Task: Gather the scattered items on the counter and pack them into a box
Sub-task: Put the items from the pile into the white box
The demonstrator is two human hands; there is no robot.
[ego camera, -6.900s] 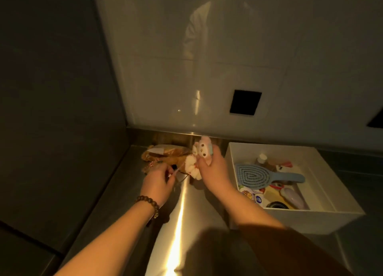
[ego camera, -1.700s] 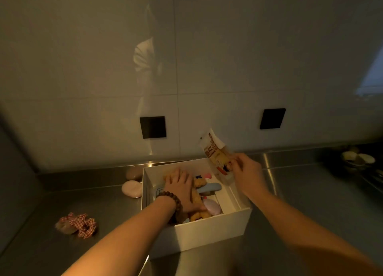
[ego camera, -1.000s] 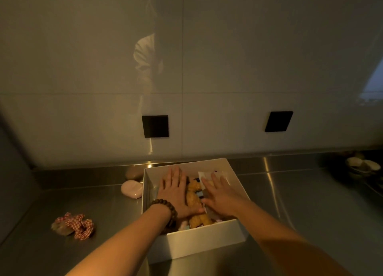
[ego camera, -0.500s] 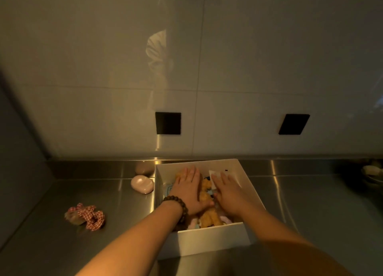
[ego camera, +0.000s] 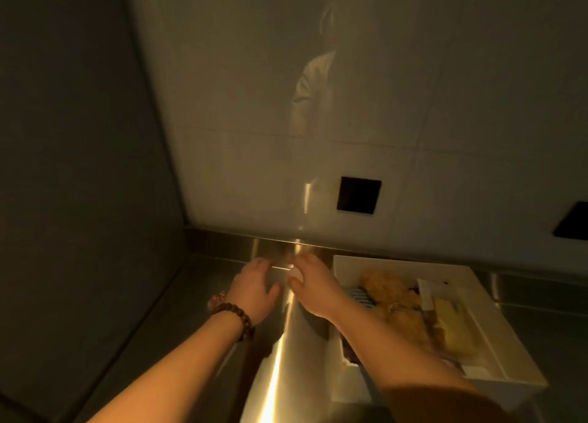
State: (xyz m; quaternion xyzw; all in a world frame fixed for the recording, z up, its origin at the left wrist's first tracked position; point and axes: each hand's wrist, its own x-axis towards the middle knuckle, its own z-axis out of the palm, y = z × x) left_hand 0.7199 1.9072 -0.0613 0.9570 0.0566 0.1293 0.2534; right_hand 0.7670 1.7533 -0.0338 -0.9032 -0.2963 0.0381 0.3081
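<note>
The white box point(ego camera: 401, 261) stands at the right of the steel counter point(ego camera: 288, 343). It holds a tan plush toy point(ego camera: 393, 294), a cream packet point(ego camera: 445, 311) and a blue hairbrush point(ego camera: 359, 295). Both my hands are out on the counter left of the box. My right hand point(ego camera: 315, 282) curls its thumb and fingers round a pale pink oval case point(ego camera: 295, 275) near the back wall. My left hand point(ego camera: 254, 290), fingers spread, hovers just left of it. A red checked scrunchie point(ego camera: 217, 298) peeks out beside my left wrist.
A dark side wall closes off the counter on the left. The tiled back wall carries two black sockets point(ego camera: 359, 195). A raised steel lip runs along the back of the counter.
Both hands have left the box and moved left onto the counter. My right hand has reached the pink case; my left hand is over the scrunchie. The view has swung left.
</note>
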